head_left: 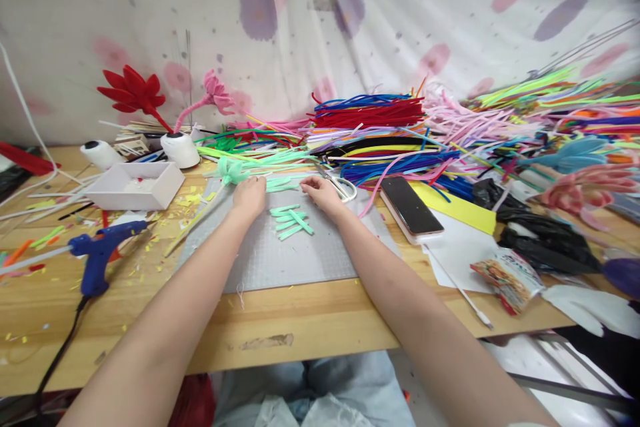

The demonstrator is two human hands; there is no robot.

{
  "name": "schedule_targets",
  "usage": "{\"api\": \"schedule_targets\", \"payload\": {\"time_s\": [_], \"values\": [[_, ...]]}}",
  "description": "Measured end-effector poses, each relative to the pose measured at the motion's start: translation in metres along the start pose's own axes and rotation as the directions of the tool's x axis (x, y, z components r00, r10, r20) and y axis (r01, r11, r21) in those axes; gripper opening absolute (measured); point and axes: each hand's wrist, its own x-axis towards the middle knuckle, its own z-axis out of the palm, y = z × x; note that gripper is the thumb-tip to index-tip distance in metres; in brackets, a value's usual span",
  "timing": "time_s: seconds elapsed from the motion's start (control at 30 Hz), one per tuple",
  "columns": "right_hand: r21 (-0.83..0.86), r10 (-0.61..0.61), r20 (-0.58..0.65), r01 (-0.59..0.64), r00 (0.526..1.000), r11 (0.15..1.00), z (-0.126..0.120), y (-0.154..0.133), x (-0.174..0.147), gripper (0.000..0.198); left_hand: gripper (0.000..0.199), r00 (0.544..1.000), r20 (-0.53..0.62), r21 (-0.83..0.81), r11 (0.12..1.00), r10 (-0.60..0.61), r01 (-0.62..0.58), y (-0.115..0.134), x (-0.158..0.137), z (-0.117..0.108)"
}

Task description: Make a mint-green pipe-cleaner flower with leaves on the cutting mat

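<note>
My left hand (249, 196) rests over the far part of the grey cutting mat (320, 263), fingers curled. Right behind it is a mint-green fuzzy flower-like piece (233, 171); whether the fingers grip it is hidden. Between my hands lie mint-green pipe cleaner pieces (281, 185). My right hand (323, 193) has its fingertips drawn together at the right of these pieces; anything in the pinch is too small to make out. Closer to me, several folded mint-green pipe cleaner strips (291, 222) lie in a loose pile. Scissors (344, 188) lie just behind my right hand.
A blue glue gun (103, 253) and a white tray (135, 187) stand left. Pipe cleaner bundles (370, 113) line the back. Right are a phone (413, 207), a snack packet (509, 279) and a white cable (463, 290). Red and pink flowers (134, 90) stand back left.
</note>
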Motion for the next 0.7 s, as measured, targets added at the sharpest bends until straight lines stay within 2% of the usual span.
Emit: {"api": "schedule_targets", "payload": {"time_s": [0.07, 0.13, 0.33, 0.47, 0.57, 0.7], "values": [[-0.146, -0.079, -0.036, 0.073, 0.996, 0.987, 0.000, 0.000, -0.001, 0.012, 0.033, 0.999, 0.007, 0.011, 0.999, 0.033, -0.033, -0.001, -0.001, 0.001], [-0.255, -0.123, -0.016, 0.115, 0.992, 0.960, 0.001, 0.001, -0.003, 0.013, 0.031, 0.998, 0.010, 0.012, 0.998, 0.054, -0.054, -0.001, 0.000, 0.002], [-0.421, -0.150, 0.011, 0.141, 0.989, 0.896, 0.004, 0.005, -0.005, 0.017, 0.025, 0.993, 0.121, -0.063, 0.998, 0.015, -0.008, -0.003, 0.006, 0.004], [-0.480, -0.230, 0.002, 0.203, 0.973, 0.854, 0.003, 0.002, -0.007, 0.022, 0.019, 0.994, 0.024, -0.066, 0.992, 0.107, -0.105, -0.003, 0.003, 0.001], [-0.552, -0.298, 0.074, 0.289, 0.952, 0.782, 0.005, -0.004, -0.012, 0.026, 0.018, 0.985, -0.015, -0.059, 0.983, 0.174, -0.175, -0.003, 0.000, 0.001], [-0.654, -0.266, 0.211, 0.338, 0.941, 0.677, 0.007, -0.009, -0.016, 0.023, 0.022, 0.956, 0.028, -0.103, 0.952, 0.291, -0.287, -0.008, -0.002, 0.006]]}}
